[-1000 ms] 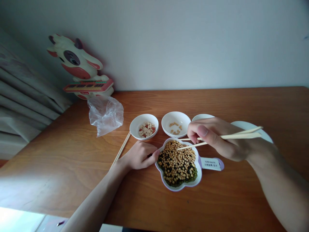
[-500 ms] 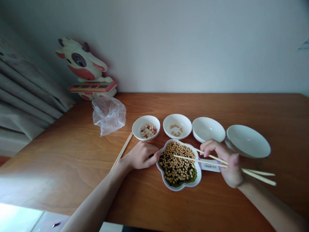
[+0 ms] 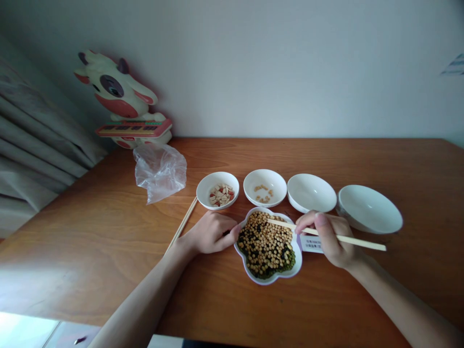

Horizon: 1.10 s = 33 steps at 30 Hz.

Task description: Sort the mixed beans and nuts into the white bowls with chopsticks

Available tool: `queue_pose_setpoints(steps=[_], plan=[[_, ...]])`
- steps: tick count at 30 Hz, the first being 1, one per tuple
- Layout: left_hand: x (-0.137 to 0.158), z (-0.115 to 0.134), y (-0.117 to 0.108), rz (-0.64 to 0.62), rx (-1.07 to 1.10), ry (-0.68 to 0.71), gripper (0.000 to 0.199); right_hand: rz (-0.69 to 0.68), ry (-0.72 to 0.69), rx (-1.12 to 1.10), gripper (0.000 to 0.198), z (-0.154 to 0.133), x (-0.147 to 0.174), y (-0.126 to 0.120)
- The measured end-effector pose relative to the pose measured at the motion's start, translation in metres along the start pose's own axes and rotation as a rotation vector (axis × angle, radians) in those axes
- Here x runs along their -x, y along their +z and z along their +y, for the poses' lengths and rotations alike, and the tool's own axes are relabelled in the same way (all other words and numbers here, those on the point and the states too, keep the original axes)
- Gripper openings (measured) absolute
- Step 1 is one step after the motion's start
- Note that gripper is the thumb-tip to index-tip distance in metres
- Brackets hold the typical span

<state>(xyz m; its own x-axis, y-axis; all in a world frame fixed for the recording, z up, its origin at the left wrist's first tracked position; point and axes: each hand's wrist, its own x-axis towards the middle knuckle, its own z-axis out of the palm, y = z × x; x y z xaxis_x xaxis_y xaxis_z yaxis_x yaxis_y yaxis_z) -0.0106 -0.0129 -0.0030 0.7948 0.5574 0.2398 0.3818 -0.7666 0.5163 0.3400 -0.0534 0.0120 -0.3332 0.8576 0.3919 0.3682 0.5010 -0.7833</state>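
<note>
My right hand (image 3: 331, 240) grips wooden chopsticks (image 3: 362, 241), which lie nearly in line with each other. Their tips rest among the soybeans (image 3: 270, 241) in a white, flower-shaped dish (image 3: 297, 263). Dark bits show between the soybeans, and small green beans (image 3: 289, 262) lie at the dish's lower right. On the dish's left rim, my left hand (image 3: 212, 233) has its thumb and curled fingers closed. A paper label with printing (image 3: 311, 244) sits at the dish's right side, partly behind my right hand.
Behind the dish stand a bowl (image 3: 203, 186) of pale and reddish pieces, a bowl (image 3: 250, 182) with a few soybeans, and two bare white bowls (image 3: 311, 189) (image 3: 369, 208). Left are spare chopsticks (image 3: 185, 220), a plastic bag (image 3: 161, 174) and a cow toy with keyboard (image 3: 126, 111).
The chopsticks were spread apart and crossed; now they are drawn together, tips farther back in the dish. My left hand stays on the rim. The view has shifted slightly.
</note>
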Motion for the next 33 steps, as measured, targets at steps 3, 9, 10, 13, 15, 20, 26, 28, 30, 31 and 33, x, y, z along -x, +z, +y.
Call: queue_pose_setpoints(steps=[3,9,10,13,15,20,26,28,30,31,33], plan=[[0.000,0.000,-0.001,0.003,0.000,0.013,0.046,0.048,0.091,-0.031,0.053,0.000,0.005,0.002],[0.000,0.000,-0.001,-0.001,-0.002,-0.008,0.048,0.160,0.140,-0.205,0.063,0.000,0.007,0.005],[0.000,0.000,-0.001,-0.001,-0.003,-0.010,0.048,0.177,0.134,-0.227,0.063,-0.001,0.007,0.005],[0.000,0.001,-0.001,0.001,0.001,-0.006,0.048,0.221,0.152,-0.273,0.063,-0.001,0.007,0.006],[0.000,0.000,-0.001,0.002,0.003,-0.002,0.049,0.227,0.178,-0.297,0.066,-0.001,0.008,0.005],[0.001,-0.001,0.001,0.007,-0.012,-0.007,0.049,0.027,0.153,-0.261,0.081,-0.006,0.001,-0.016],[0.001,-0.001,0.000,0.000,0.005,-0.006,0.048,-0.396,0.180,0.128,0.069,-0.051,-0.061,-0.060],[0.001,0.000,0.000,0.002,0.001,-0.008,0.048,-0.424,0.187,0.174,0.071,-0.067,-0.084,-0.064],[0.000,0.000,0.000,0.002,-0.009,-0.012,0.048,-0.395,0.209,0.194,0.072,-0.078,-0.100,-0.060],[0.000,0.000,0.000,0.000,-0.012,-0.013,0.048,-0.398,0.212,0.192,0.073,-0.081,-0.105,-0.056],[0.000,0.000,0.000,-0.002,-0.014,-0.012,0.049,-0.418,0.218,0.191,0.073,-0.084,-0.109,-0.047]])
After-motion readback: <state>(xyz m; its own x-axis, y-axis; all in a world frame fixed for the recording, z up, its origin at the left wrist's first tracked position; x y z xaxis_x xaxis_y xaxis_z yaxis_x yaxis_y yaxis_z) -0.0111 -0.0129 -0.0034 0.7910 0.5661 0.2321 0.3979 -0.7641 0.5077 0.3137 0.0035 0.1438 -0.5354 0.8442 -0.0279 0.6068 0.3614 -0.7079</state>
